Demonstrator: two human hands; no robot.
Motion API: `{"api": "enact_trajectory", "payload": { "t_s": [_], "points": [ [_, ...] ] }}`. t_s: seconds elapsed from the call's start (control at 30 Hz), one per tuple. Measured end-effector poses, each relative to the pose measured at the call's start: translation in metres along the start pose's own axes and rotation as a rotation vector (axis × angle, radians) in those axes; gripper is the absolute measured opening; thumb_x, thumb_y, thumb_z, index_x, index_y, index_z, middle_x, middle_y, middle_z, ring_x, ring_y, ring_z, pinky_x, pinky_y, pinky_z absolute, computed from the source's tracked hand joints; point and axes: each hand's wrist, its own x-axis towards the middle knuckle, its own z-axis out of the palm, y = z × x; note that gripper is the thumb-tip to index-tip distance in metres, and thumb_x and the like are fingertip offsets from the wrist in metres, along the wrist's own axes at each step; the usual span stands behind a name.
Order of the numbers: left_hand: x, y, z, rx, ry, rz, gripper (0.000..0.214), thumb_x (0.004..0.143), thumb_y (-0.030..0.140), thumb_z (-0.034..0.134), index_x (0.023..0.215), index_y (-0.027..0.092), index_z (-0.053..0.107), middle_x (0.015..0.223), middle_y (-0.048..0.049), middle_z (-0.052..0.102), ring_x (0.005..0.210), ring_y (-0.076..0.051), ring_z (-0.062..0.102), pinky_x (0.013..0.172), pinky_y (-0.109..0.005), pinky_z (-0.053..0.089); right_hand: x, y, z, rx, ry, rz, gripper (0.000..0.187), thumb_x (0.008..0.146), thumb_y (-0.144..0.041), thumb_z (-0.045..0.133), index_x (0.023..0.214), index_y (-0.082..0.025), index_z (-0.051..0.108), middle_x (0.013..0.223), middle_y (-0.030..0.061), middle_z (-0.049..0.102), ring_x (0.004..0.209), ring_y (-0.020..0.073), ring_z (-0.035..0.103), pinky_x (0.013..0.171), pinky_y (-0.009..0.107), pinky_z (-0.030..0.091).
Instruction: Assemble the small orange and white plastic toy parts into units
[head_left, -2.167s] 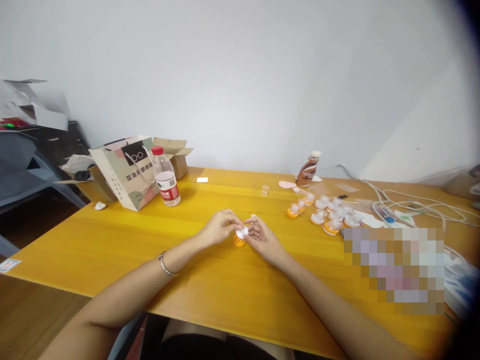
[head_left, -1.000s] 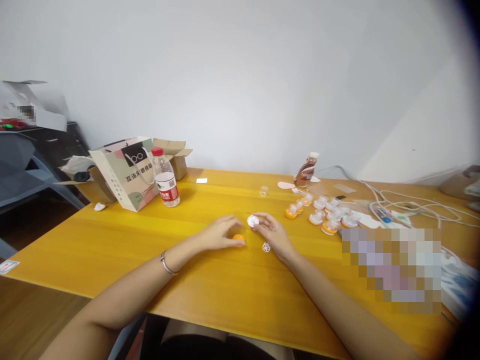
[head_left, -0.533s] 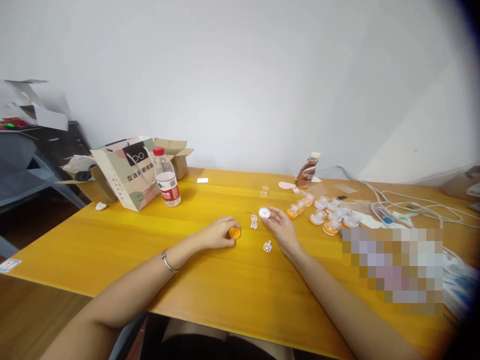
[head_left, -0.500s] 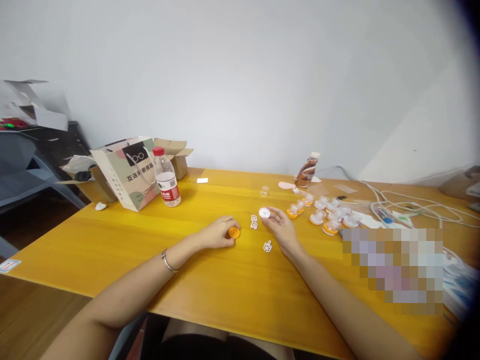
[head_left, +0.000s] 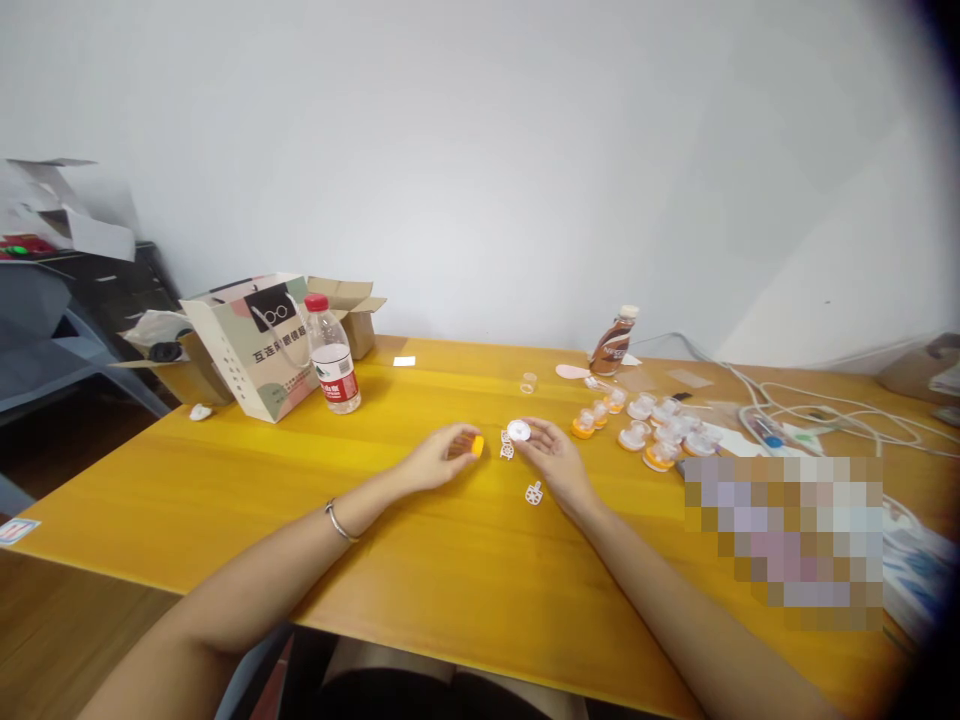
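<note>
My left hand (head_left: 437,457) pinches a small round orange plastic cap (head_left: 478,446) on edge between thumb and fingertips, above the table's middle. Facing it, my right hand (head_left: 553,455) grips a round white disc (head_left: 518,430) by its right rim. A gap separates the two parts. Just below the disc lie small white cut-out plastic pieces (head_left: 507,451), partly covered by it. Another white cut-out piece (head_left: 534,492) rests nearer to me, beneath my right hand. Farther back on the table stands a small clear ring-shaped piece (head_left: 529,383).
Several clear-topped orange pieces (head_left: 661,456) are grouped at the right, before a brown drink bottle (head_left: 613,342) and white cables (head_left: 757,385). A red-capped water bottle (head_left: 335,365) and a paper bag (head_left: 262,350) stand at the left. A blurred-out patch covers the right front.
My left hand has turned the orange cap from facing up to on edge and raised it slightly. My right hand has brought the white disc a little to the left.
</note>
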Motion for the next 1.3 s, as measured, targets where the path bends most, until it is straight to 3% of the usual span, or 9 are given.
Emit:
{"api": "enact_trajectory", "payload": {
  "t_s": [0.13, 0.33, 0.6, 0.83, 1.07, 1.3],
  "points": [
    [0.002, 0.004, 0.005, -0.272, 0.043, -0.054, 0.033, 0.078, 0.029, 0.051, 0.108, 0.016, 0.046, 0.106, -0.0091, 0.052, 0.095, -0.015, 0.051, 0.087, -0.03, 0.038, -0.004, 0.0, 0.007, -0.019, -0.069, 0.003, 0.038, 0.058, -0.027, 0.067, 0.092, -0.02, 0.053, 0.085, 0.0031, 0.062, 0.074, 0.0129, 0.058, 0.076, 0.031, 0.044],
    [0.003, 0.01, 0.003, -0.35, 0.078, -0.034, 0.032, 0.077, 0.03, 0.052, 0.106, 0.017, 0.046, 0.105, -0.0078, 0.052, 0.097, -0.015, 0.05, 0.088, -0.03, 0.037, -0.01, -0.003, 0.013, -0.066, -0.11, -0.025, 0.034, 0.059, -0.025, 0.066, 0.091, -0.019, 0.053, 0.083, 0.0033, 0.062, 0.076, 0.0126, 0.057, 0.079, 0.03, 0.044],
    [0.0, 0.009, 0.008, -0.247, 0.107, 0.045, 0.032, 0.076, 0.028, 0.054, 0.106, 0.017, 0.048, 0.106, -0.0094, 0.05, 0.096, -0.016, 0.049, 0.087, -0.03, 0.041, -0.017, -0.008, 0.019, -0.119, -0.163, -0.025, 0.031, 0.061, -0.026, 0.065, 0.089, -0.019, 0.054, 0.08, 0.0028, 0.062, 0.075, 0.0126, 0.059, 0.076, 0.029, 0.046],
    [-0.003, 0.018, 0.011, -0.011, 0.121, 0.154, 0.03, 0.077, 0.026, 0.052, 0.106, 0.016, 0.049, 0.099, -0.0076, 0.052, 0.091, -0.014, 0.052, 0.084, -0.03, 0.043, -0.019, -0.003, 0.019, -0.118, -0.191, -0.046, 0.03, 0.06, -0.026, 0.064, 0.088, -0.02, 0.055, 0.075, 0.0004, 0.062, 0.071, 0.0123, 0.059, 0.073, 0.028, 0.048],
    [-0.005, 0.018, 0.014, 0.114, 0.151, 0.162, 0.029, 0.078, 0.03, 0.051, 0.104, 0.017, 0.052, 0.096, -0.0073, 0.055, 0.088, -0.015, 0.053, 0.082, -0.03, 0.044, -0.021, 0.0, 0.021, -0.133, -0.251, -0.103, 0.029, 0.064, -0.026, 0.062, 0.092, -0.021, 0.055, 0.08, 0.0008, 0.062, 0.077, 0.0128, 0.059, 0.077, 0.03, 0.047],
    [-0.004, 0.017, 0.015, 0.115, 0.2, 0.153, 0.03, 0.076, 0.03, 0.053, 0.103, 0.016, 0.053, 0.093, -0.0067, 0.057, 0.083, -0.014, 0.056, 0.08, -0.029, 0.046, -0.022, -0.001, 0.024, -0.098, -0.178, -0.076, 0.035, 0.06, -0.025, 0.066, 0.093, -0.02, 0.055, 0.078, 0.0018, 0.064, 0.077, 0.0143, 0.06, 0.078, 0.032, 0.047]
  ]
}}
